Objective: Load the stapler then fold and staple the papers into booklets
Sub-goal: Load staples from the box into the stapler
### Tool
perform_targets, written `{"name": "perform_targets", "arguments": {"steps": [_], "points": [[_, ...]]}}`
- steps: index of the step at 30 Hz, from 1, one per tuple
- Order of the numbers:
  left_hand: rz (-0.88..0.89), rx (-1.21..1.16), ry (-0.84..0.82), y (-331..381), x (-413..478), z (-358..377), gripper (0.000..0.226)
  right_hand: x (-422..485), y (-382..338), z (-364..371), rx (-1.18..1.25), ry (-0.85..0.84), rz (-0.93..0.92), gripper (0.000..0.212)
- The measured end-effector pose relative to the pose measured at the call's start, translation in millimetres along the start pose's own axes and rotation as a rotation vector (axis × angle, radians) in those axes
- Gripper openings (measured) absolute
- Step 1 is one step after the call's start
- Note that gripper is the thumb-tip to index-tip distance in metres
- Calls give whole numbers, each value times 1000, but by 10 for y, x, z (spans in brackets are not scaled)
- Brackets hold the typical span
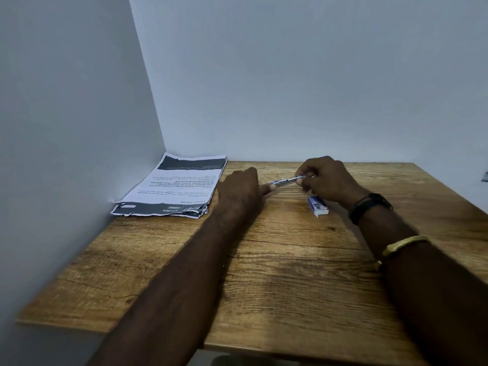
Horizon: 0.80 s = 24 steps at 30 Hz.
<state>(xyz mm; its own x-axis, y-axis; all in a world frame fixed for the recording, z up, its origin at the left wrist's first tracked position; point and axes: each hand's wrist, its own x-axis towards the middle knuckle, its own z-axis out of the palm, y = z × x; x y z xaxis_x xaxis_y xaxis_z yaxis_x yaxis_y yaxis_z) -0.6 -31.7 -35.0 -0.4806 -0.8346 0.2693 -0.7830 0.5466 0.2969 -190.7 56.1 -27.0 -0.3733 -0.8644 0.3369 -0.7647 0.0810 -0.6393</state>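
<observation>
- Slim silvery stapler is held between both hands over the table, its right end tilted higher.
- Left hand grips the stapler's left end, fingers curled round it.
- Right hand pinches the stapler's right end.
- Staple box lies just nearer than the stapler.
- Papers are stacked left of the stapler.

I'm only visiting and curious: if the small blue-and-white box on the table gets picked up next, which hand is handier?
Probably the right. The right hand, pinching the stapler, is right beside the box. The left hand holds the stapler's other end, nearer the papers.
</observation>
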Motion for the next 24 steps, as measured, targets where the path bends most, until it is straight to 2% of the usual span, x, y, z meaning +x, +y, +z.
{"name": "perform_targets", "arguments": {"steps": [2,7,12,15,19,23,24], "points": [[-74,-47,12,-25,22,-12,58,-3,-11,-3,-20,3,-4,12],[-122,-503,157,-45,52,-67,39,-12,-54,-11,9,24,-28,17],[-64,-663,243,33,40,-14,32,-5,-202,9,63,70,-86,16],[-30,-763,200,95,41,21,34,-12,-302,67,87,101,-148,17],[-70,-894,100,85,56,21,37,-30,-348,106,186,97,-141,29],[-108,-1086,39,75,12,-49,17,-32,-310,117,237,69,-115,41],[-108,-1118,23,89,1,-68,23,-35,-303,121,249,58,-115,46]]}}
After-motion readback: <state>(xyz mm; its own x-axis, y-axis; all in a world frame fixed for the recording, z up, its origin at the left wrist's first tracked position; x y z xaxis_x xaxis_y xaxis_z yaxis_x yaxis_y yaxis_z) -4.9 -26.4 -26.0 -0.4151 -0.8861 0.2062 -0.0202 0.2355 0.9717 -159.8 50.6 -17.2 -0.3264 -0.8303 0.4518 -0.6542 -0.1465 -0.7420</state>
